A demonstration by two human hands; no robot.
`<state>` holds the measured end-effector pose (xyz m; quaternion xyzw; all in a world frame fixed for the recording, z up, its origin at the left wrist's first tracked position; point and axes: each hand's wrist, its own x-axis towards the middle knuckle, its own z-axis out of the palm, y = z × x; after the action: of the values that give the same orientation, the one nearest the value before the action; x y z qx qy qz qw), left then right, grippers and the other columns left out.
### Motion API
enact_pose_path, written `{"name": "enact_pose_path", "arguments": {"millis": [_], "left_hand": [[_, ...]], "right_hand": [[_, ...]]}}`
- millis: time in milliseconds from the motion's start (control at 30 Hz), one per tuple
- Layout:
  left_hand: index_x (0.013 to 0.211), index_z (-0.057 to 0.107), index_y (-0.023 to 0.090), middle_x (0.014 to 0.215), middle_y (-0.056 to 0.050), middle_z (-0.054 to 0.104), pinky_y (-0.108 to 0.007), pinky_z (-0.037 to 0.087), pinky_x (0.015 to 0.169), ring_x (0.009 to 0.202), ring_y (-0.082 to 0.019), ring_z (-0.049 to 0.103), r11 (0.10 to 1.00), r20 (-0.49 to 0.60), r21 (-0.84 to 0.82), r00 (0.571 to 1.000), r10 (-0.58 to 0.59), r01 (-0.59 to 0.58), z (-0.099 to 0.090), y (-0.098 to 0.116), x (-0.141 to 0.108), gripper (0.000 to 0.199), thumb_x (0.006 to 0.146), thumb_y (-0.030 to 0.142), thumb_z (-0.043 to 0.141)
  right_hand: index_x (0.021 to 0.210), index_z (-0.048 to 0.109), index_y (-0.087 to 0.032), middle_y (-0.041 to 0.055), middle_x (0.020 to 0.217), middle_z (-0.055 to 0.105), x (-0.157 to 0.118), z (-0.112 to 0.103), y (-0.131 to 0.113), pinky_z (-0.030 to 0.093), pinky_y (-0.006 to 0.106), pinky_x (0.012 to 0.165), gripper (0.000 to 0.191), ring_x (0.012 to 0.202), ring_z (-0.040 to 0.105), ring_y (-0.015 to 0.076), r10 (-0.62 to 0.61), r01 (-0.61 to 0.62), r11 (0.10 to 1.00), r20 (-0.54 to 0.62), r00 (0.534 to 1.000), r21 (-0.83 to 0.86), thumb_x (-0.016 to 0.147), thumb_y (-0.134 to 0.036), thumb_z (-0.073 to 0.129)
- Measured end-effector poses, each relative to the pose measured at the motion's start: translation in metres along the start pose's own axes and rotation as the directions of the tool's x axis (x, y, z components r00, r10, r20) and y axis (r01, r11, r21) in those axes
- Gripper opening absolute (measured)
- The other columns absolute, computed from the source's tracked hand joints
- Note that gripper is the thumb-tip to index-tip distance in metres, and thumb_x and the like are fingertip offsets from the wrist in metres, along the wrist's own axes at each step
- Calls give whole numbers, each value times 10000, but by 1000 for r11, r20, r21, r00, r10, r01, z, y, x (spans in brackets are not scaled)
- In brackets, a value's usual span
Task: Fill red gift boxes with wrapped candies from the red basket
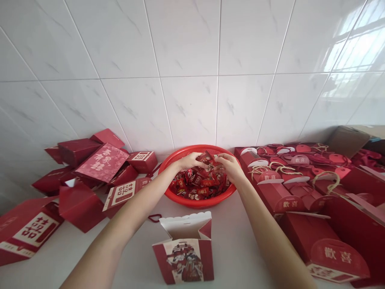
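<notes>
A red plastic basket (pixel 197 204) full of small wrapped candies (pixel 195 180) stands against the wall. Over its far half, my left hand (pixel 191 161) is closed on a red candy packet (pixel 206 158). Close by on the right, my right hand (pixel 227 165) has its fingers curled together on a small candy packet beside the first; the fingers partly cover it. In front of the basket an upright red gift box (pixel 183 261) has its top open, with a scalloped white flap and a printed picture on the front.
Several red gift boxes (pixel 102 162) lie piled on the left of the white table (pixel 234 245). Rows of closed red boxes (pixel 321 237) with rope handles fill the right. A brown carton (pixel 347 140) sits at the far right, and a tiled wall (pixel 189 108) rises behind.
</notes>
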<state>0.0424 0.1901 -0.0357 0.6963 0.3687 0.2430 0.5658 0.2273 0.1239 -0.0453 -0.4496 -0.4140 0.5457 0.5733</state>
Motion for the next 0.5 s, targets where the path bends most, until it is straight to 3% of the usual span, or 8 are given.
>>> {"name": "enact_pose_path", "arguments": {"millis": [200, 367, 500], "left_hand": [[999, 732, 171, 944, -39, 760, -366, 541, 819, 856, -220, 702, 999, 46, -35, 999, 27, -26, -1, -3, 1, 449, 591, 248, 905], [996, 752, 165, 972, -55, 762, -351, 508, 862, 932, -228, 686, 998, 54, -42, 997, 57, -55, 0, 0, 0, 410, 669, 378, 877], [977, 751, 169, 950, -61, 754, -342, 501, 798, 911, -237, 680, 998, -4, -61, 1000, -8, 8, 0, 0, 0, 430, 678, 460, 856]], "right_hand": [[729, 610, -187, -34, 630, 644, -2, 2, -2, 515, 224, 497, 95, 481, 627, 117, 16, -16, 999, -2, 1000, -35, 708, -171, 701], [733, 608, -189, -35, 647, 643, -1, 2, -1, 518, 236, 501, 81, 469, 611, 113, 11, -12, 998, -13, 1000, -55, 729, -154, 681], [736, 610, -188, -35, 662, 637, -1, 2, -1, 515, 248, 508, 67, 464, 602, 113, 7, -9, 998, -24, 1000, -64, 743, -146, 662]]}}
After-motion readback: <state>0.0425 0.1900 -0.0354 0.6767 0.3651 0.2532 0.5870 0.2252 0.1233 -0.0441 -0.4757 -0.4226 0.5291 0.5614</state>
